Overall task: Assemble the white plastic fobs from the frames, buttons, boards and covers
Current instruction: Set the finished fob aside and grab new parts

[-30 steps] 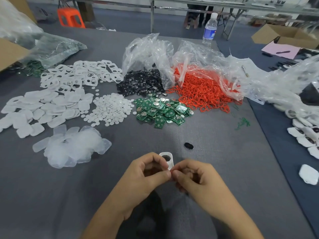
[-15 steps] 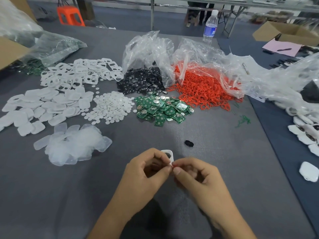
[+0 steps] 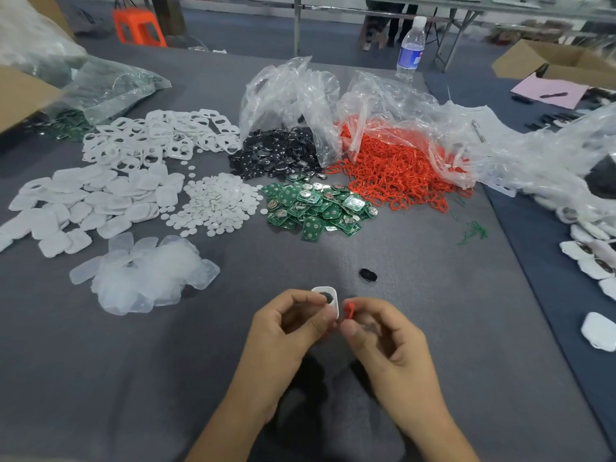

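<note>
The left hand (image 3: 293,331) pinched the white frame (image 3: 330,305) upright at its fingertips, a dark oval showing in its opening. Just right of that pinch, the right hand (image 3: 386,341) nipped a red ring (image 3: 350,310). A loose black button (image 3: 368,275) lay beyond both.

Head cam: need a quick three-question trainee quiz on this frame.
1. True or false: the left hand grips a white frame.
2. The right hand pinches: A) a green board, B) a red ring, C) a black button.
3. Name the pile directly right of the white discs.

Key: 1 true. 2 B. 3 green boards.
</note>
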Motion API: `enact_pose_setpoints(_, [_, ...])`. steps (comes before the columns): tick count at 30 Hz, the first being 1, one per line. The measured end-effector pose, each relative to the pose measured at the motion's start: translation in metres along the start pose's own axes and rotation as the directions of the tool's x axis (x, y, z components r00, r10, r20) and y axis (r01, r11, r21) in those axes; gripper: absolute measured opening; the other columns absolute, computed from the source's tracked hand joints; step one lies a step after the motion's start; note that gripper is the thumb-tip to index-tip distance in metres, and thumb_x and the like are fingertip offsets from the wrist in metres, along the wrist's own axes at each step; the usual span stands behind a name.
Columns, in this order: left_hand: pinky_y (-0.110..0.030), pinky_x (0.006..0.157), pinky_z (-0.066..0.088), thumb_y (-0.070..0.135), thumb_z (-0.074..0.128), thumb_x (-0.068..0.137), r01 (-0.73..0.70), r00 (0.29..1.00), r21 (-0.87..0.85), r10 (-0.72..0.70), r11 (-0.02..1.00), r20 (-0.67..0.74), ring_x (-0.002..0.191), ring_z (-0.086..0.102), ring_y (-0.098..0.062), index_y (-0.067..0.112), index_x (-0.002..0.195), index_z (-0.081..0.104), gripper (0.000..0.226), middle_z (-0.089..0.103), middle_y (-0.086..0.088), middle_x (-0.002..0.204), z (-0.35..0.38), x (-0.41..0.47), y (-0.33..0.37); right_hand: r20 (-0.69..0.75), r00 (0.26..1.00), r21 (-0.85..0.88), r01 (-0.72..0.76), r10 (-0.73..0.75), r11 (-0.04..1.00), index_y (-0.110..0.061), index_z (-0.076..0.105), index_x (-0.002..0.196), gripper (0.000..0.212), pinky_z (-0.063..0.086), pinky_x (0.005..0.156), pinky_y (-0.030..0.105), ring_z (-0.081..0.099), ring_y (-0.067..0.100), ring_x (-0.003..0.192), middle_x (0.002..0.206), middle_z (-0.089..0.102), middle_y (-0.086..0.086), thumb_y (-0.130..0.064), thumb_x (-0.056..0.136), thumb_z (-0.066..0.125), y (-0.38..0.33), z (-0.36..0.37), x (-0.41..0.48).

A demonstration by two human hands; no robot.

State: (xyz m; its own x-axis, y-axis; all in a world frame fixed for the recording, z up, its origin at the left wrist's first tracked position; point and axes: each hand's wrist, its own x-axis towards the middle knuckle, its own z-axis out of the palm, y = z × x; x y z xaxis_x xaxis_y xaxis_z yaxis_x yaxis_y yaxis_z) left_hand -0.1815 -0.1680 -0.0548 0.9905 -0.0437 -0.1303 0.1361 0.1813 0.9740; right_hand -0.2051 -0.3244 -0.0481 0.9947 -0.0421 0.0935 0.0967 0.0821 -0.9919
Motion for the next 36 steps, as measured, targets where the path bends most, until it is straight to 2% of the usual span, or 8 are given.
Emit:
enact_pose_setpoints(3, [-0.016, 0.081, 0.047, 0.039, 0.082, 0.085, -0.162, 0.936, 0.594, 0.313, 0.788, -0.159, 0.090, 0.063, -0.007, 0.032, 0.104, 0.068, 0.024, 0.064, 0.012, 0.097, 0.011, 0.012, -0.007, -0.114, 0.993, -0.061, -0.013, 0.006, 0.998, -0.010, 0.070, 0.104, 0.017, 0.051, 0.076, 0.013, 0.069, 0.007, 0.081, 0.089, 0.075, 0.003, -0.006, 0.087, 0.070, 0.002, -0.006, 0.005])
enact_pose_setpoints(6, [-0.023, 0.088, 0.038, 0.045, 0.080, 0.084, -0.165, 0.952, 0.833, 0.305, 0.528, -0.005, 0.098, 0.042, -0.012, 0.027, 0.118, 0.064, 0.041, 0.045, 0.008, 0.106, 0.025, 0.020, -0.012, -0.182, 0.983, -0.141, -0.019, -0.007, 0.990, -0.012, 0.070, 0.101, 0.019, 0.052, 0.075, 0.013, 0.068, 0.008, 0.080, 0.089, 0.073, 0.000, 0.002, 0.088, 0.070, 0.004, -0.012, 0.009])
enact_pose_setpoints(9, [-0.023, 0.091, 0.044, 0.027, 0.074, 0.091, -0.193, 0.956, 0.820, 0.290, 0.539, 0.035, 0.098, 0.050, -0.009, 0.024, 0.114, 0.070, 0.023, 0.055, 0.009, 0.106, 0.021, 0.020, -0.010, -0.188, 0.982, -0.217, -0.028, -0.013, 0.976, -0.016, 0.072, 0.099, 0.020, 0.050, 0.074, 0.011, 0.066, 0.007, 0.076, 0.084, 0.073, -0.002, 0.001, 0.087, 0.072, 0.005, -0.019, 0.011])
enact_pose_setpoints(14, [-0.004, 0.062, 0.042, 0.030, 0.063, 0.099, -0.137, 0.971, 0.646, 0.231, 0.751, -0.063, 0.072, 0.066, 0.004, 0.033, 0.094, 0.061, 0.007, 0.068, 0.022, 0.078, 0.010, 0.008, 0.002, -0.158, 0.987, -0.295, -0.021, -0.027, 0.955, -0.020, 0.075, 0.099, 0.023, 0.050, 0.073, 0.011, 0.067, 0.009, 0.076, 0.084, 0.073, -0.002, -0.002, 0.085, 0.076, 0.002, -0.021, 0.014])
enact_pose_setpoints(18, [-0.009, 0.061, 0.039, 0.030, 0.066, 0.097, -0.105, 0.965, 0.734, 0.246, 0.671, -0.086, 0.067, 0.057, -0.003, 0.029, 0.077, 0.050, 0.026, 0.056, 0.010, 0.071, 0.009, 0.004, -0.004, -0.114, 0.993, -0.335, -0.049, 0.011, 0.941, -0.021, 0.075, 0.098, 0.024, 0.050, 0.072, 0.011, 0.067, 0.006, 0.075, 0.086, 0.073, -0.006, -0.001, 0.085, 0.076, 0.003, -0.015, 0.017])
enact_pose_setpoints(20, [-0.007, 0.067, 0.039, 0.035, 0.067, 0.096, -0.065, 0.968, 0.774, 0.228, 0.630, -0.104, 0.073, 0.052, -0.001, 0.029, 0.077, 0.052, 0.025, 0.046, 0.014, 0.088, 0.008, 0.004, -0.006, -0.100, 0.994, -0.384, -0.070, 0.034, 0.921, -0.021, 0.075, 0.097, 0.023, 0.048, 0.071, 0.009, 0.067, 0.004, 0.075, 0.085, 0.073, -0.007, -0.001, 0.085, 0.076, 0.005, -0.012, 0.016])
enact_pose_setpoints(28, [-0.039, 0.073, 0.055, 0.060, 0.072, 0.083, 0.017, 0.985, 0.844, 0.134, 0.536, -0.105, 0.081, 0.064, -0.013, 0.036, 0.110, 0.045, 0.045, 0.062, 0.012, 0.075, -0.009, 0.004, 0.001, -0.106, 0.994, -0.488, -0.073, 0.024, 0.870, -0.024, 0.075, 0.101, 0.024, 0.046, 0.070, 0.006, 0.067, 0.004, 0.075, 0.086, 0.072, -0.009, -0.007, 0.084, 0.078, 0.007, -0.007, 0.020])
enact_pose_setpoints(36, [-0.020, 0.064, 0.041, 0.068, 0.068, 0.082, -0.084, 0.969, 0.866, 0.242, 0.493, -0.044, 0.088, 0.053, 0.000, 0.038, 0.093, 0.060, 0.033, 0.054, 0.018, 0.091, -0.006, 0.000, -0.007, 0.000, 1.000, -0.633, -0.006, 0.007, 0.774, -0.038, 0.072, 0.086, 0.026, 0.052, 0.071, 0.017, 0.066, 0.006, 0.079, 0.084, 0.066, -0.016, -0.014, 0.079, 0.080, 0.003, 0.000, 0.035])
